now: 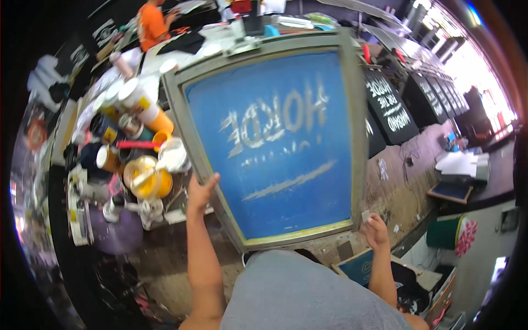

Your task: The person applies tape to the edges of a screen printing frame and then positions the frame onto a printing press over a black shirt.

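A grey-framed printing screen (269, 203) with blue mesh, pale reversed lettering and a streak stands tilted before me, yellowish along its inner edges. My left hand (201, 195) grips the frame's lower left side, thumb on the rail. My right hand (375, 232) is closed beside the lower right corner, with a small pale piece (365, 215) at its fingertips; whether it also holds the frame is unclear. My grey shirt shows below the screen.
Tubs of ink (154, 184), jars and a red-handled tool crowd the left bench. A person in orange (147, 27) works behind. Black printed panels (399, 126) line the right bench (401, 176). A green bin (443, 234) and boards are at lower right.
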`<state>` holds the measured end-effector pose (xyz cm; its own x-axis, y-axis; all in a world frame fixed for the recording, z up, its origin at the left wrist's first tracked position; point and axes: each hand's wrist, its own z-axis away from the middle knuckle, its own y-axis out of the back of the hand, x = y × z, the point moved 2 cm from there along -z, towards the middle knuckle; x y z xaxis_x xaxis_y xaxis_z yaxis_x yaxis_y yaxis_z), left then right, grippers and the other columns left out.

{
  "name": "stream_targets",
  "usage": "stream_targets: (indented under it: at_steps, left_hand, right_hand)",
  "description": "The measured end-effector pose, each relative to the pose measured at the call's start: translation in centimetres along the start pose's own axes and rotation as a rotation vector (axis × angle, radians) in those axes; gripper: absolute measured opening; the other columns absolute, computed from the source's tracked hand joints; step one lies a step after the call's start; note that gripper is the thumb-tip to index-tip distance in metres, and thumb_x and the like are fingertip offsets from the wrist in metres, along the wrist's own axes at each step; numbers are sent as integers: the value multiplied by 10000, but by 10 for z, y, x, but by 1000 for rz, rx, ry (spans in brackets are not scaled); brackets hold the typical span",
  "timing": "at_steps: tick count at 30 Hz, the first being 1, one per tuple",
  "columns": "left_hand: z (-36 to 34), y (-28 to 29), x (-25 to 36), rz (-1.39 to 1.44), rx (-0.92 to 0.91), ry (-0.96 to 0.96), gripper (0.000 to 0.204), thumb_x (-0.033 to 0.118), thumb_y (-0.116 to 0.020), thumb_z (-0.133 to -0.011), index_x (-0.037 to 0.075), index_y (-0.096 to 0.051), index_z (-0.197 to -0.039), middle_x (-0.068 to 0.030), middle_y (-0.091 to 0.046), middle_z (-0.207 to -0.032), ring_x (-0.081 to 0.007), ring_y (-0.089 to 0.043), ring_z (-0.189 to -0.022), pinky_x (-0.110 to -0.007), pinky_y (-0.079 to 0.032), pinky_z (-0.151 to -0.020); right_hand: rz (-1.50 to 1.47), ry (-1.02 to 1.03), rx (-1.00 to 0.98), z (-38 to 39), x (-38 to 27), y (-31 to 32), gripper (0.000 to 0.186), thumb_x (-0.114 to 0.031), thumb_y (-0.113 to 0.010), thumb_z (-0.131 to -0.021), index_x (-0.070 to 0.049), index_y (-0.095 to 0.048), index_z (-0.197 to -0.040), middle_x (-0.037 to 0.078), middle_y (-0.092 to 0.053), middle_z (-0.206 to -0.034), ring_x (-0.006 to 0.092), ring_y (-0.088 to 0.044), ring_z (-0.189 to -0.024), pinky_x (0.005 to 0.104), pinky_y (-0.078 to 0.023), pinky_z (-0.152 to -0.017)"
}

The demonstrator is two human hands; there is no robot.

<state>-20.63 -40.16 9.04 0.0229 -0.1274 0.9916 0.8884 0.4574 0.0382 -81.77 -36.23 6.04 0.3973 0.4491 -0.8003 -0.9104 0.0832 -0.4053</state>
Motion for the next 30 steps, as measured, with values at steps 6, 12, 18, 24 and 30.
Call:
stream_targets:
  at_steps: [6,12,18,24,30]
  left_hand:
    - [69,-36,36,5,81,-35,275,140,-826,-749,24,-684,-953,-30,-683,-815,-129,-634,-691,-307,-512,-628]
    - [177,-92,-90,-213,-136,-41,234,96,-771,-676,58,-684,-890,-45,-663,-837,-212,-635,-774,-370,-503,-696]
    - [215,-120,-192,-469,-217,-274,353,85,-782,-617,92,-687,-956,-82,-659,-977,-322,-564,-950,-414,-462,-863]
    - [216,-109,-306,-499,-188,-244,311,96,-801,-612,118,-714,-910,-85,-642,-1100,-320,-559,-1035,-436,-426,-923]
    - [254,-60,-413,-589,-112,-39,615,106,-803,-672,126,-607,-1254,-160,-562,-1284,-397,-527,-1215,-455,-438,-1020]
  right_hand:
    - [118,316,-93,77,-60,-8,161,-156,-685,-921,-82,-601,-1037,108,-600,-1267,280,-576,-1208,454,-485,-978]
    - [205,572,-533,148,-58,-152,206,-219,-670,-910,-34,-579,-917,202,-553,-1326,340,-502,-1344,478,-372,-1126]
    - [163,518,-263,35,54,-195,95,-55,-556,-977,-26,-556,-1067,184,-596,-1289,280,-570,-1253,397,-435,-1055]
    - [16,237,-50,-29,163,-145,202,-130,-590,-999,-20,-526,-1155,147,-679,-1068,322,-682,-1082,411,-503,-955]
    - [148,134,-92,-2,300,-165,162,-120,-600,-993,-11,-553,-1103,124,-641,-1161,259,-645,-1089,367,-493,-958]
